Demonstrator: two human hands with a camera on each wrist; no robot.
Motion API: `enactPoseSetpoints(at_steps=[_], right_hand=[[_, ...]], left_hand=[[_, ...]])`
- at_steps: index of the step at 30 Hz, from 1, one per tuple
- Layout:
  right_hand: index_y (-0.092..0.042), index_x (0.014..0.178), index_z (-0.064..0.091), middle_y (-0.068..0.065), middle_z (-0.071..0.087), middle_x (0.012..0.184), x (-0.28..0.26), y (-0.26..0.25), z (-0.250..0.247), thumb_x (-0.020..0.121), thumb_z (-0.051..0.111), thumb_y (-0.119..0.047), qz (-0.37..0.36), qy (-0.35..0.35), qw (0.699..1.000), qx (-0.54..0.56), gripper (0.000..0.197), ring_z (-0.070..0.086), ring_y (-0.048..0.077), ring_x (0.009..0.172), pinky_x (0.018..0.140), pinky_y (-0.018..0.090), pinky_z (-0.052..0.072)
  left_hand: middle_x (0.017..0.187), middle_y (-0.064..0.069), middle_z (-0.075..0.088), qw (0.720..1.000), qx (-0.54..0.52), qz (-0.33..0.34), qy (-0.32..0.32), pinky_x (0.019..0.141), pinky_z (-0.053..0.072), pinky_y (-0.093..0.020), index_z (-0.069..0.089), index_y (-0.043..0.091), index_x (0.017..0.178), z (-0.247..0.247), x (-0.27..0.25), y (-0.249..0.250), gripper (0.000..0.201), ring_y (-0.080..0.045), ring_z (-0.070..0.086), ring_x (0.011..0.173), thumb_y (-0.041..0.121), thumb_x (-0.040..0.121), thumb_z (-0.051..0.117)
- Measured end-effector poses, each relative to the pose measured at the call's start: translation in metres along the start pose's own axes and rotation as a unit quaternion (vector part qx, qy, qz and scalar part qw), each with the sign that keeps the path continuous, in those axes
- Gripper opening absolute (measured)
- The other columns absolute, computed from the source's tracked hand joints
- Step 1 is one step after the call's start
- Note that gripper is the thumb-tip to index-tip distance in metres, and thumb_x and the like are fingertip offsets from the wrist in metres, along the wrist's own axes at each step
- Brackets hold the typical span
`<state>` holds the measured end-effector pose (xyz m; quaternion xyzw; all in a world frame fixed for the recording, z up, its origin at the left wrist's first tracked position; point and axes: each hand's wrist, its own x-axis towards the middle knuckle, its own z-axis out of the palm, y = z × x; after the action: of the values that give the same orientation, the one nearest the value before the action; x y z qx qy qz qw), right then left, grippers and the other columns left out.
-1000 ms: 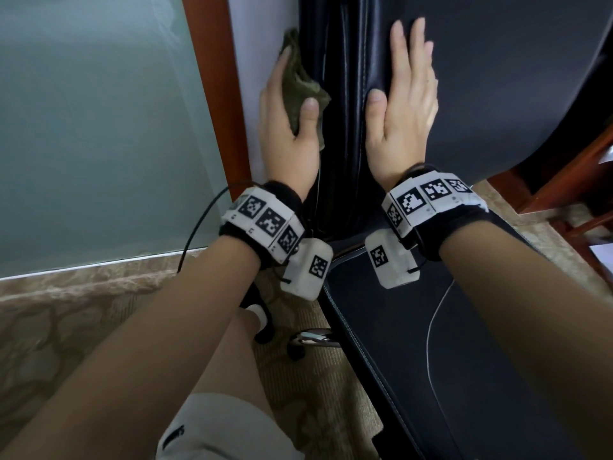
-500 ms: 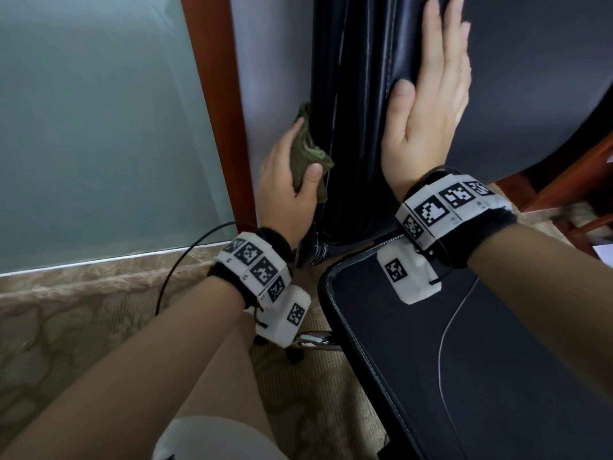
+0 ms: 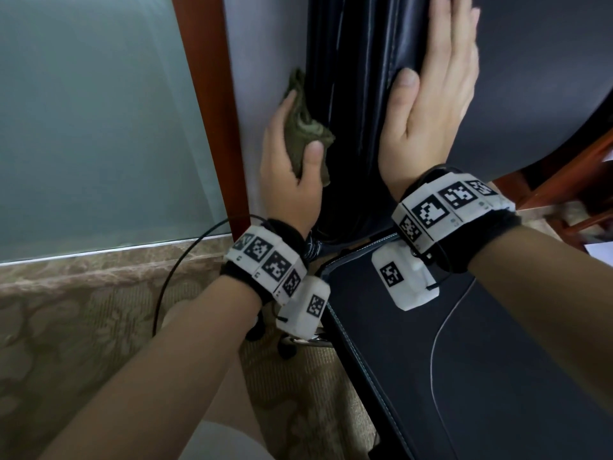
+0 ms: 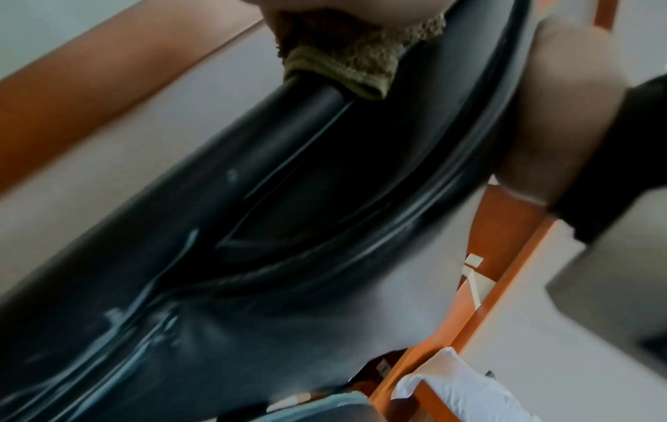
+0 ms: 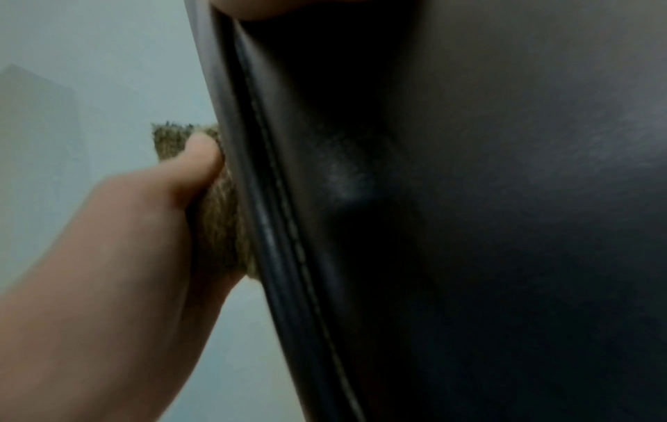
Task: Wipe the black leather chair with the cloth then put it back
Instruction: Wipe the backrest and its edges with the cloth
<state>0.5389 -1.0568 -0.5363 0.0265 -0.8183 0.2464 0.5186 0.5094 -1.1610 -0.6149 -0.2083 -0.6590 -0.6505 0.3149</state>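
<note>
1. My left hand [image 3: 292, 180] grips the one cloth [image 3: 306, 127], an olive-green bunched rag, thumb over its front and fingers behind it, pressing it against the side edge of the chair back.
2. The cloth sits low on that edge, just above where the back meets the seat, between the leather and the pale wall [image 3: 262, 61].
3. My right hand [image 3: 431, 104] lies flat on the front of the black leather chair [image 3: 537, 78], fingers straight and together, thumb spread onto the rolled edge; it holds nothing.
4. There is one chair: its back stands upright before me and its seat [image 3: 414, 376] runs toward me under my right forearm, with pale stitching along the rim.
5. Two wrist bands [image 3: 268, 260] with black-and-white square markers, one on each wrist.
6. One black cable [image 3: 175, 263] loops over the patterned beige carpet [image 3: 66, 327] to the left.
7. A red-brown wooden frame [image 3: 205, 94] stands between the wall and one frosted glass panel [image 3: 89, 127].
</note>
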Motion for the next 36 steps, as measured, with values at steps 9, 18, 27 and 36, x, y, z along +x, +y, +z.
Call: enactPoseSetpoints(at_steps=[9,18,27,36], right_hand=[[0.004,0.14,0.031,0.028,0.027,0.147,0.001,-0.007,-0.002,0.091,0.014,-0.033,0.022,-0.008,1.0,0.014,0.063,0.022,0.041,0.137,0.11,0.055,0.019],[0.003,0.14,0.03,0.026,0.027,0.147,0.001,-0.004,-0.001,0.092,0.009,-0.039,0.022,-0.007,1.0,0.01,0.067,0.022,0.039,0.138,0.111,0.052,0.018],[0.005,0.139,0.031,0.028,0.028,0.146,0.0,-0.005,-0.001,0.091,0.012,-0.034,0.018,-0.002,1.0,0.012,0.065,0.023,0.041,0.137,0.11,0.054,0.019],[0.002,0.14,0.031,0.026,0.028,0.147,0.001,-0.006,0.0,0.092,0.011,-0.036,0.026,-0.003,1.0,0.01,0.064,0.023,0.039,0.137,0.111,0.053,0.02]], left_hand=[[0.123,-0.006,0.053,0.997,0.027,-0.059,-0.05,0.097,0.037,-0.015,0.046,-0.001,0.13,-0.016,-0.034,-0.023,0.061,-0.011,0.051,0.113,0.048,0.093,0.041],[0.109,0.013,0.056,0.988,-0.083,-0.098,0.085,0.09,0.04,-0.013,0.041,0.027,0.122,0.005,0.006,0.011,0.037,0.008,0.054,0.099,0.036,0.086,0.042],[0.121,-0.002,0.053,0.987,-0.008,-0.157,0.018,0.09,0.034,-0.003,0.044,0.016,0.131,-0.009,-0.056,-0.028,0.055,0.009,0.049,0.105,0.051,0.088,0.042],[0.122,-0.005,0.058,0.97,0.052,-0.239,-0.015,0.094,0.035,-0.014,0.05,0.013,0.13,-0.023,-0.066,-0.021,0.048,-0.009,0.05,0.11,0.031,0.086,0.042]])
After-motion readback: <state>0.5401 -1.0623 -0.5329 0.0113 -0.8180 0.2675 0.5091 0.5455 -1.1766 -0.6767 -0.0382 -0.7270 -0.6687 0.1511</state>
